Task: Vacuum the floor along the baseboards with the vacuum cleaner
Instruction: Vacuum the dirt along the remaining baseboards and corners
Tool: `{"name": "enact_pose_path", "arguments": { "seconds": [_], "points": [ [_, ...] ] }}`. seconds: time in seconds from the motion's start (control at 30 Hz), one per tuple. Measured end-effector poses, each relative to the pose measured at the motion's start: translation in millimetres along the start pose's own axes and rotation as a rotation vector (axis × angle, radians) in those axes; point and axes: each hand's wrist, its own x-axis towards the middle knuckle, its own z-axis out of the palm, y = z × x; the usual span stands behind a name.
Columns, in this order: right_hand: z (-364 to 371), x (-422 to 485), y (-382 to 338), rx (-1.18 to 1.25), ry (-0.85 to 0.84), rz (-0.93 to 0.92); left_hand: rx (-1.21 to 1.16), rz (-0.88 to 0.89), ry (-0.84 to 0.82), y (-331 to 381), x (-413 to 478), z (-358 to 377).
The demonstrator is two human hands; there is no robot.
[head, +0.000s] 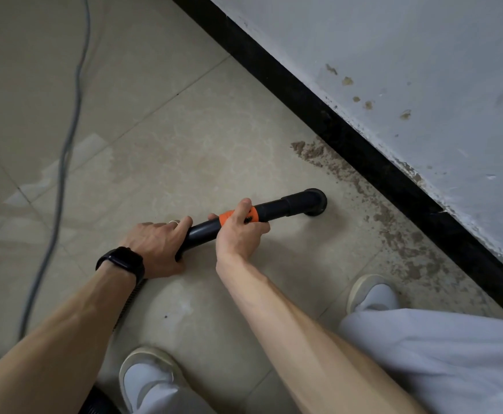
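Vacuum tube (274, 209): black and rigid, running forward and to the right from both hands, low over the tiled floor (169, 130).
Nozzle (314, 201): at the tube's far end, beyond the right hand, mouth down on the tile. It sits just short of the dirt, apart from the baseboard.
Right hand (239, 231): clamped on the orange collar (238, 216) of the tube, fingers wrapped under and thumb lying on top.
Left hand (157, 246): behind the right, fingers curled over the rear black section of the tube. There is a ring (174, 222) on one finger and a black watch (121, 262) at the wrist.
Hose (127, 303): ribbed, passing under the left wrist and trailing back toward the person.
Dirt (393, 219): a brown, gritty band lying along the foot of the baseboard, thickest at its far end.
Baseboard (333, 127): a black strip running diagonally below a scuffed, stained pale wall (393, 55).
Cord (65, 144): grey, lying loose across the tiles at the left, well apart from the nozzle.
Feet: a pale shoe (145, 380) lies below the arms — a second shoe (372, 294) is near the dirt band.
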Motion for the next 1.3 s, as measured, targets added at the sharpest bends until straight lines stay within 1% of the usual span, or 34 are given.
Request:
{"name": "enact_pose_path", "arguments": {
  "seconds": [0.13, 0.27, 0.4, 0.53, 0.7, 0.87, 1.0, 1.1, 1.3],
  "points": [
    [-16, 9, -2, 0.001, 0.066, -0.015, 0.026, 0.075, 0.005, 17, 10, -4],
    [-19, 15, -8, 0.023, 0.083, -0.025, 0.038, 0.081, 0.018, 23, 16, -9],
    [-7, 19, -13, -0.022, 0.02, -0.041, 0.034, 0.028, 0.028, 18, 16, -11],
    [10, 27, -22, -0.074, -0.086, -0.075, -0.011, -0.049, 0.032, 12, 15, -12],
    [28, 33, -27, -0.183, -0.155, -0.12, -0.08, -0.123, 0.029, 7, 18, -10],
    [36, 32, -32, -0.195, -0.213, -0.107, -0.135, -0.179, 0.025, 2, 19, -7],
    [43, 36, -35, -0.27, -0.228, -0.12, -0.205, -0.252, 0.041, 3, 23, -5],
    [49, 42, -39, -0.378, -0.186, -0.148, -0.275, -0.298, 0.038, 10, 28, -4],
    [49, 60, -54, -0.486, -0.146, -0.205, -0.35, -0.314, 0.049, 23, 42, -4]
  ]
}}
